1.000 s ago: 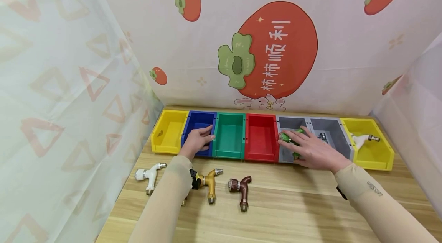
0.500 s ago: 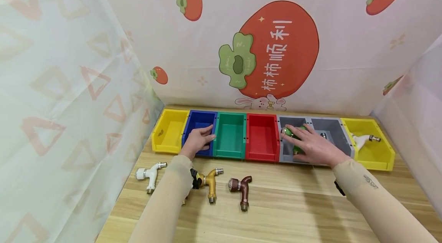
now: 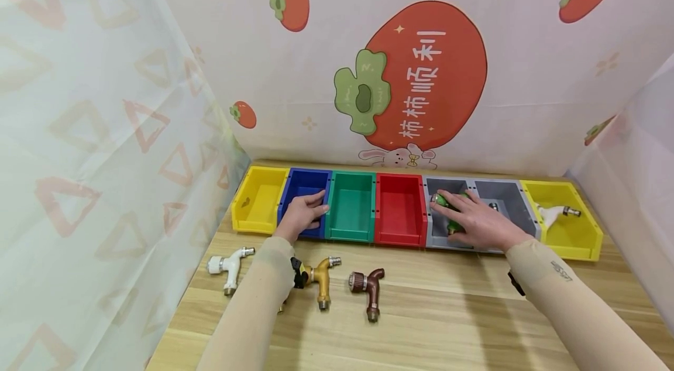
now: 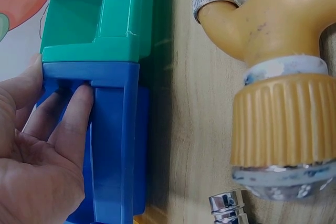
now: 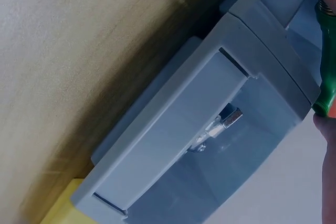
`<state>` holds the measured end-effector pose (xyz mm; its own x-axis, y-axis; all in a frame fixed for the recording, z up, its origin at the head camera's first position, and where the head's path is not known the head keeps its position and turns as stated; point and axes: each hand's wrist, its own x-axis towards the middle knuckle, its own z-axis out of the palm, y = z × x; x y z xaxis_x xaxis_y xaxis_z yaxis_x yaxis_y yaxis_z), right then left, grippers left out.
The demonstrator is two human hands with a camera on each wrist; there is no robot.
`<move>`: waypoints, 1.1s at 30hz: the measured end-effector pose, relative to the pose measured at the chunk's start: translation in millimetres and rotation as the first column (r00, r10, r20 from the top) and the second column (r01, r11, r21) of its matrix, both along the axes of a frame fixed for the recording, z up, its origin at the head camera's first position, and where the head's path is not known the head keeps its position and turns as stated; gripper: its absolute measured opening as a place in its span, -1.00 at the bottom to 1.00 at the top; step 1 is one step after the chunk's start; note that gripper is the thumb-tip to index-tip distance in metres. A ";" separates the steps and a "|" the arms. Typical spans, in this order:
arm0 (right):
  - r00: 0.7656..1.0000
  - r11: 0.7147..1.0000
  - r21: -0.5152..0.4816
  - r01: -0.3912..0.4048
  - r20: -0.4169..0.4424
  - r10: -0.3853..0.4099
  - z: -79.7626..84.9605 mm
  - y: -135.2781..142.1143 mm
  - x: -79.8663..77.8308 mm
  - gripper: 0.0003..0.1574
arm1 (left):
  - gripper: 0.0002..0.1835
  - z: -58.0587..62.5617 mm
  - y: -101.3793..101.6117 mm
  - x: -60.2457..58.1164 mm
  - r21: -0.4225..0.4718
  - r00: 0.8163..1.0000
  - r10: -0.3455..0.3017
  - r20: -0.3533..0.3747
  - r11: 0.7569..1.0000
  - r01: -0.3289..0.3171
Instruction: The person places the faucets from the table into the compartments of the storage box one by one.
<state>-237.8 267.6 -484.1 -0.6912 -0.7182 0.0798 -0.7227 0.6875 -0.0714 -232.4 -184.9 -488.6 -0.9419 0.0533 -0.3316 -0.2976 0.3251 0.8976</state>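
Note:
My left hand (image 3: 301, 216) is at the blue bin (image 3: 308, 177), gripping its side wall beside the green bin (image 3: 350, 236). In the left wrist view its fingers (image 4: 76, 121) reach inside the blue bin while the thumb lies at the rim. My right hand (image 3: 483, 222) holds a green tap (image 5: 328, 56) in the left grey bin (image 3: 446, 185). Spread fingers cover much of the tap in the head view; from the right wrist, it shows between the thumb and a finger. A metal-ended tap (image 5: 216, 128) lies in the neighbouring grey bin (image 3: 505, 192), mostly hidden.
A red bin (image 3: 400, 237) and a yellow bin (image 3: 260, 198) complete the row with a right yellow bin (image 3: 581, 236) holding a white tap (image 3: 550, 216). On the table lie a white tap (image 3: 230, 270), a golden tap (image 3: 322, 282) and a brown tap (image 3: 371, 295).
My right hand has shifted slightly right with the green tap, which sits a little farther back in the left grey bin. The left hand stays at the blue bin.

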 end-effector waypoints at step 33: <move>0.994 0.996 -0.038 0.082 0.071 -0.079 -3.9 -1.6 -1.1 0.14 | -0.38 -0.6 -1.3 0.6 0.003 1.000 -0.001 -0.002 1.000 0.001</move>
<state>-238.9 266.0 -488.0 -0.7514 -0.6573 0.0577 -0.6576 0.7387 -0.1484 -231.8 -186.2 -489.2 -0.9426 0.0549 -0.3295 -0.2956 0.3223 0.8993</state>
